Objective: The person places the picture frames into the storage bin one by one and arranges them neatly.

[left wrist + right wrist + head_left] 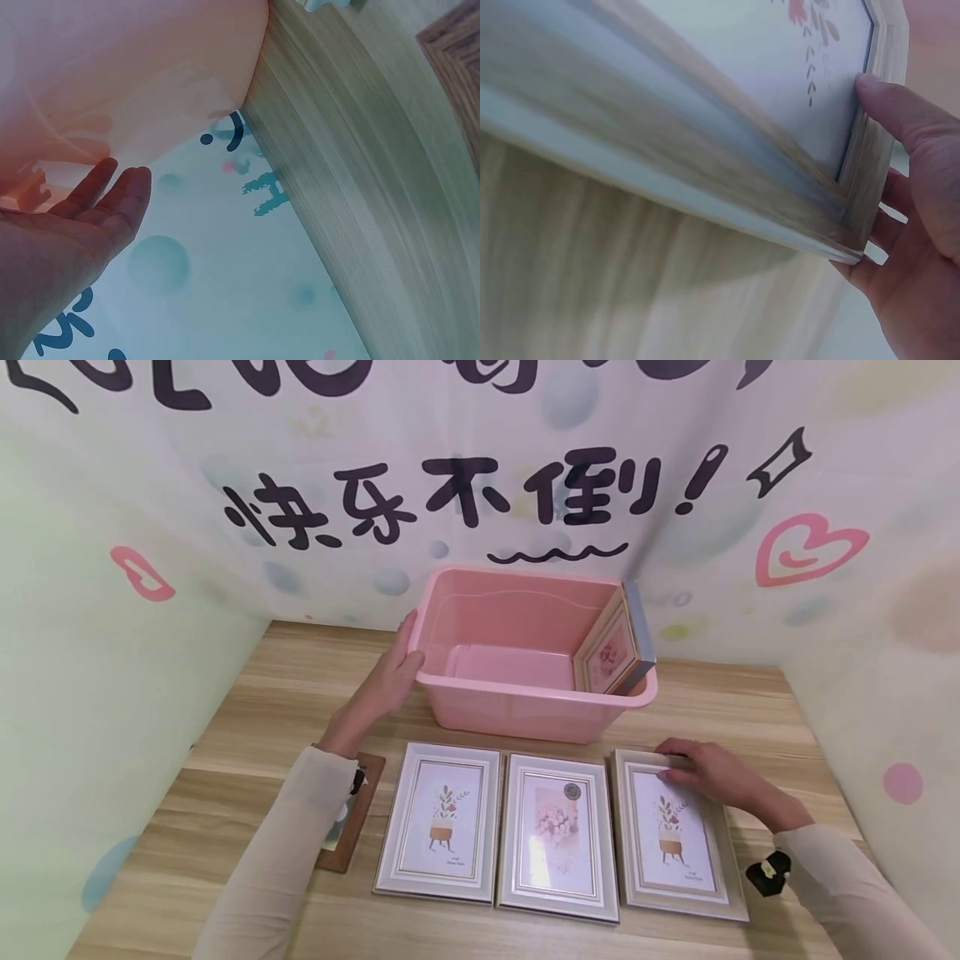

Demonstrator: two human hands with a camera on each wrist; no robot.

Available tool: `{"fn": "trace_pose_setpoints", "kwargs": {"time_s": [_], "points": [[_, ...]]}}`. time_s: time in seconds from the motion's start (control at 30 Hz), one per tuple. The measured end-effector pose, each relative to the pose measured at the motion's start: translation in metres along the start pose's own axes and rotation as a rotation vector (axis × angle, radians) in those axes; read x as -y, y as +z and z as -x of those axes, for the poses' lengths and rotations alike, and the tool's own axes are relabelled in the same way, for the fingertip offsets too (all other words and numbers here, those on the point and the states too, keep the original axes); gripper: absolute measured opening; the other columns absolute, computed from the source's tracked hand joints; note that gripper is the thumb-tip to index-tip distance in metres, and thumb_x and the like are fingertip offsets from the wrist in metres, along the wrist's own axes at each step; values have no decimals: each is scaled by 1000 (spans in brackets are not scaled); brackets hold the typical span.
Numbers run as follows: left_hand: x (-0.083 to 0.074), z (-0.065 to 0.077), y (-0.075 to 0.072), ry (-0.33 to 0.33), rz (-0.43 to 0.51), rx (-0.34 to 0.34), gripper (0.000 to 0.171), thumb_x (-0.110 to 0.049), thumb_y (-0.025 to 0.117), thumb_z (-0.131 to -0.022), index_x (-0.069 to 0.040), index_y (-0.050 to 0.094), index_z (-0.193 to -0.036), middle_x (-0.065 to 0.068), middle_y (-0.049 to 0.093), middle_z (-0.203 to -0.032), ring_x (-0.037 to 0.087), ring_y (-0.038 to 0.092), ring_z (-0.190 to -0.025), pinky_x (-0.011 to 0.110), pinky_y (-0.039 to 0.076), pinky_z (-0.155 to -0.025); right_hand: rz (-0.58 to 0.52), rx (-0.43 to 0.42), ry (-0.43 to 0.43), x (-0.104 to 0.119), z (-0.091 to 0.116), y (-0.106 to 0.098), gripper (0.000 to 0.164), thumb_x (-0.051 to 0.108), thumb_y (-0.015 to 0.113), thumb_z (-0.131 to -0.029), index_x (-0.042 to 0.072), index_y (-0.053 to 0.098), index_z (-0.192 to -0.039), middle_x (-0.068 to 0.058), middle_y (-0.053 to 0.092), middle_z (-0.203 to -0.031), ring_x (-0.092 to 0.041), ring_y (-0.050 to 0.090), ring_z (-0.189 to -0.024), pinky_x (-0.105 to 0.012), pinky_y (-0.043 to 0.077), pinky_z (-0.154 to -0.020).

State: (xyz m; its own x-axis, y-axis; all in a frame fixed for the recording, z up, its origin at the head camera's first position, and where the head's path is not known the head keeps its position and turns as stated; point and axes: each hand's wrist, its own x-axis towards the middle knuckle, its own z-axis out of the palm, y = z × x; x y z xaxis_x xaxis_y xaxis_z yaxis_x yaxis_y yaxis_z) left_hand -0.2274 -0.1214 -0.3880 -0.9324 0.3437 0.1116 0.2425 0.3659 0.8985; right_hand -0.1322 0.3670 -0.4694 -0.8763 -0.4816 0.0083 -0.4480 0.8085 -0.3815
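Note:
In the head view my left hand (390, 672) holds the left rim of a pink plastic bin (517, 714); its fingers (112, 202) lie against the outer wall in the left wrist view. My right hand (712, 768) pinches the top right corner of a beige picture frame (731, 881), thumb on the front and fingers beneath the edge. That frame has a potted-plant print, and its held corner (862, 225) fills part of the right wrist view. Inside the bin, a framed pink-flower picture (611, 652) leans on the right wall.
Left of the beige frame lie a silver frame with a flower print (558, 902) and a white frame with a plant print (435, 889). A brown wooden frame (360, 818) is partly behind the left forearm. A printed cloth wall (480, 427) stands behind the wooden table (300, 668).

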Motion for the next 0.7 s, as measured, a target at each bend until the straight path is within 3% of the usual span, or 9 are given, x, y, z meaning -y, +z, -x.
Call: {"fn": "trace_pose_setpoints", "kwargs": {"time_s": [0.13,0.33,0.6,0.7], "points": [[-8,2,-1,-10,-6,6,66,-4,29,-101,-6,-1,-159,17,13,-165,33,22,-149,49,17,-121,-30,-23,-28,0,-1,-9,30,16,77,-85,9,70,-114,-2,72,-106,-9,62,-91,-32,55,-77],[8,-2,0,7,-17,-9,66,-10,29,-102,-14,-1,-160,9,13,-166,25,21,-149,46,16,-122,-77,-29,-22,1,-2,-30,47,16,81,-81,1,67,-123,-7,73,-103,-5,62,-88,-23,53,-71],[11,-2,0,12,-24,-20,68,-14,30,-100,-17,-1,-161,7,15,-166,23,22,-149,46,17,-122,-159,-33,-93,2,2,-57,39,12,81,-79,5,73,-117,12,66,-89,2,54,-75,-19,48,-60],[11,-1,0,10,-28,-17,68,-16,30,-100,-17,-1,-161,8,15,-166,23,22,-149,46,17,-122,-170,-28,-57,4,5,-67,37,14,82,-79,9,74,-114,14,65,-87,0,53,-71,-20,47,-56]]}}
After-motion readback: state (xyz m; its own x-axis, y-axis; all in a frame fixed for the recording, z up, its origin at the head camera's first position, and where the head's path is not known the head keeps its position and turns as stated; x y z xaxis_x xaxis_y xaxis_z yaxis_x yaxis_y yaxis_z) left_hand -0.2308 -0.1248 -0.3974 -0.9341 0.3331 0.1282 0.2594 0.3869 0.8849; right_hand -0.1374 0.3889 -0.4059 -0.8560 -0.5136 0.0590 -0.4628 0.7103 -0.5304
